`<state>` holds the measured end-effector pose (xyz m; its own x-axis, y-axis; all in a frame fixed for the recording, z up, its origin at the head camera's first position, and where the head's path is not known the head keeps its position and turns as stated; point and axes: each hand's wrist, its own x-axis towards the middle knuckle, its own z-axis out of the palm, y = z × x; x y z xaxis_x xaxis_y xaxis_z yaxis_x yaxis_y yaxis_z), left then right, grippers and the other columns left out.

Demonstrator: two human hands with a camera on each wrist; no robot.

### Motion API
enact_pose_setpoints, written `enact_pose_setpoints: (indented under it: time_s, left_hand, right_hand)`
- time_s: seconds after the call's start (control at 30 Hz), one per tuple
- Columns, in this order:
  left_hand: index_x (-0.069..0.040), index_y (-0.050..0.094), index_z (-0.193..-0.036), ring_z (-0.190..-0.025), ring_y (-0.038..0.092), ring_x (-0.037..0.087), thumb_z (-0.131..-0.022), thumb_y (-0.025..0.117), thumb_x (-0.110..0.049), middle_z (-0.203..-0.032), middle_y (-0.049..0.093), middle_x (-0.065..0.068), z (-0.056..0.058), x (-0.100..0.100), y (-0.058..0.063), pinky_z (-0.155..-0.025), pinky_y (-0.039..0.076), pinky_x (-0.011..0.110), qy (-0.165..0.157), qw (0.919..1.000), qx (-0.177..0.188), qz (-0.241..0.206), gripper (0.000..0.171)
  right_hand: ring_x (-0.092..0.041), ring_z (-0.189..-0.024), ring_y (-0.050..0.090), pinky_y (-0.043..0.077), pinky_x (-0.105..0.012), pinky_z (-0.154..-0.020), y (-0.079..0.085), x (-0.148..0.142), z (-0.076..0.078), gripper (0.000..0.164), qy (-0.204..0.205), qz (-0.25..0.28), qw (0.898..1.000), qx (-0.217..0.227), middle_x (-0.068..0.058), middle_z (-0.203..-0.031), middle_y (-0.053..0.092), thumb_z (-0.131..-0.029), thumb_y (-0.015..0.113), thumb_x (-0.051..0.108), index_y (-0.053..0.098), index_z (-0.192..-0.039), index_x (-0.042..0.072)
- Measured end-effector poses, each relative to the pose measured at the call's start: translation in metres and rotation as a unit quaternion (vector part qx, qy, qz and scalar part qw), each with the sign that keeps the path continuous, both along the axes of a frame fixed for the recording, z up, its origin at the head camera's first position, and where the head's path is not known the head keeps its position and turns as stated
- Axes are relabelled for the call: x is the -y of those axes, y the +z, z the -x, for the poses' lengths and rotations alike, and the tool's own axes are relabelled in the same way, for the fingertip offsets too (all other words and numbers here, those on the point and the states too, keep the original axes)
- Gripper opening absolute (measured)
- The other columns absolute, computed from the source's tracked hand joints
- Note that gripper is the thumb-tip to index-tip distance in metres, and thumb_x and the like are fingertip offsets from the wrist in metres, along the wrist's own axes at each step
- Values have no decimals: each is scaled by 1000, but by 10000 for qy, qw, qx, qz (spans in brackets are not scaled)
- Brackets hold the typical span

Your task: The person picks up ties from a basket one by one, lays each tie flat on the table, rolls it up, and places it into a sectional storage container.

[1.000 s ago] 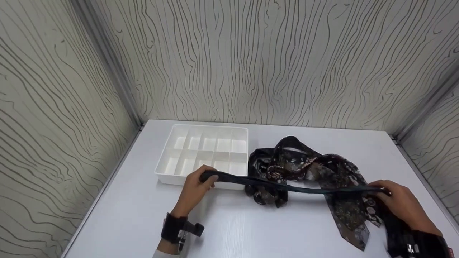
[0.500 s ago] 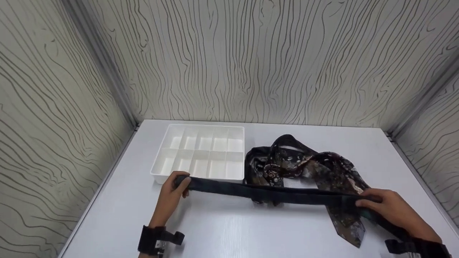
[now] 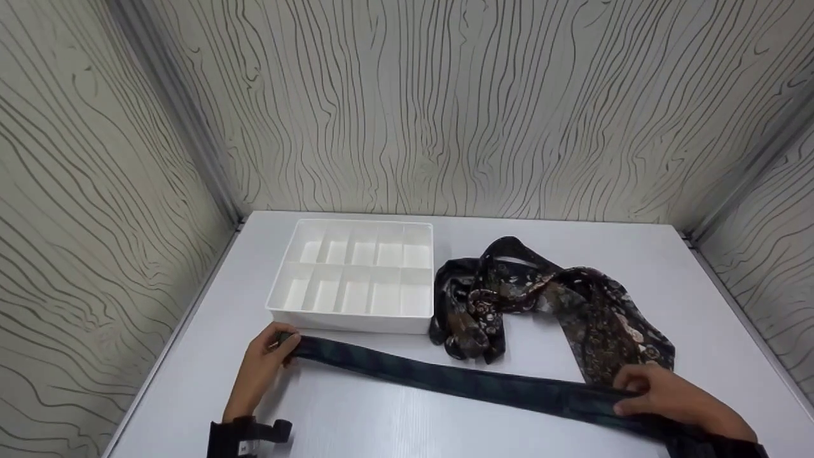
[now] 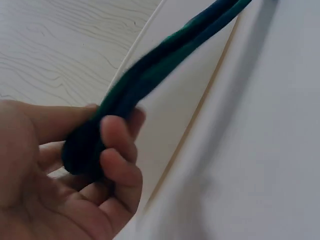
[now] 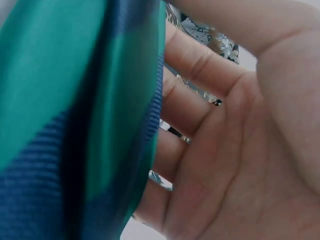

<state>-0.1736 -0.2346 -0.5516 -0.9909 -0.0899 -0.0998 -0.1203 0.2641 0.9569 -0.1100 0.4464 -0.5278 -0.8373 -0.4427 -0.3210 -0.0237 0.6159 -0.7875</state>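
Note:
A blue-and-green striped necktie (image 3: pixel 445 376) stretches between my two hands, sloping down to the right in the head view. My left hand (image 3: pixel 264 356) pinches its folded end in front of the white box. In the left wrist view the fingers of that left hand (image 4: pixel 55 195) curl round the doubled necktie (image 4: pixel 165 60). At the right, my right hand (image 3: pixel 664 397) holds the other stretch between thumb and fingers. The right wrist view shows the striped necktie (image 5: pixel 45 85) hanging in folds against the fingers of the right hand (image 5: pixel 220 155).
A white divided box (image 3: pixel 350 322) with several compartments stands at the back left. Right of it lies a heap of dark floral neckties (image 3: pixel 598 305), partly behind my right hand. Patterned walls (image 3: pixel 407 108) border the white table (image 3: pixel 381 426).
Both hands have drawn the striped necktie lower and nearer to me. The left hand has moved left, and the necktie hangs straighter and slants more. The floral heap stays where it was.

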Motion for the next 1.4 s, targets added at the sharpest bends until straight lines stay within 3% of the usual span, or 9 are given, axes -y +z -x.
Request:
enact_pose_setpoints:
  time_s: [0.1, 0.17, 0.3, 0.4, 0.57, 0.73, 0.9, 1.23, 1.4]
  left_hand:
    - [-6, 72, -119, -78, 61, 15, -102, 71, -15, -105, 71, 6, -1, 6, -3, -67, 52, 26, 105, 9994, 74, 334, 19]
    - [-6, 73, -119, -79, 61, 15, -100, 72, -14, -108, 72, 7, -1, 9, -5, -67, 52, 26, 172, 9986, 150, 469, 21]
    - [-3, 71, -121, -88, 64, 15, -99, 72, -12, -114, 74, 11, -2, 13, -8, -70, 53, 26, 122, 9980, 275, 561, 24]
    - [-2, 70, -123, -95, 65, 15, -101, 71, -12, -119, 73, 13, -3, 16, -11, -74, 54, 26, 90, 9970, 323, 694, 25]
    - [0, 67, -128, -92, 65, 15, -104, 64, -12, -120, 71, 16, -5, 25, -12, -72, 54, 25, 292, 9946, 436, 895, 27]
    - [3, 62, -135, -81, 67, 18, -107, 60, -13, -114, 70, 19, -7, 35, -11, -67, 53, 26, 435, 9938, 522, 880, 33]
    - [3, 56, -141, -96, 68, 18, -104, 65, -18, -125, 70, 26, -10, 42, -10, -76, 51, 26, 557, 9891, 647, 1200, 44]
    - [4, 56, -139, -95, 68, 19, -101, 69, -19, -127, 68, 27, -11, 44, -10, -74, 52, 26, 668, 9876, 799, 1173, 47]
    - [5, 58, -133, -104, 66, 31, -96, 74, -18, -121, 66, 25, -10, 42, -10, -78, 50, 29, 726, 9830, 781, 1495, 47]
  right_hand:
    - [-2, -77, 61, 45, -21, -69, 1, -1, -2, 25, 54, 2, 9999, -131, -2, -90, 74, -94, 77, 9, 64, -110, -4]
    - [-1, -78, 61, 44, -22, -70, 1, 1, -2, 22, -26, -392, 9982, -461, -1, -91, 74, -94, 78, 13, 65, -107, 0]
    - [-2, -79, 60, 48, -30, -71, -1, 6, -1, 22, -629, -1624, 9779, -1155, 4, -90, 72, -94, 80, 31, 68, -99, 13]
    - [-6, -81, 61, 50, -36, -72, -1, 7, -2, 29, -941, -2086, 9659, -1210, 4, -92, 71, -91, 82, 40, 68, -101, 17]
    - [-2, -79, 57, 49, -30, -69, 0, -1, -8, 29, -668, -1717, 9778, -999, 0, -93, 69, -92, 82, 29, 67, -106, 10]
    - [2, -76, 54, 47, -26, -65, -5, -1, -15, 18, -363, -1128, 9890, -885, 2, -91, 69, -100, 72, 23, 69, -105, 7]
    - [1, -76, 53, 48, -27, -65, -8, 2, -21, 13, -376, -891, 9913, -891, 3, -92, 66, -101, 70, 16, 69, -107, 5]
    - [-1, -79, 53, 50, -26, -68, -5, 8, -19, 23, -1008, -1355, 9816, -894, -3, -97, 65, -95, 78, 16, 70, -112, 4]
    - [-5, -85, 57, 52, -29, -74, -5, 12, -13, 23, -1581, -1816, 9636, -1160, -1, -101, 69, -91, 81, 13, 71, -111, 9]
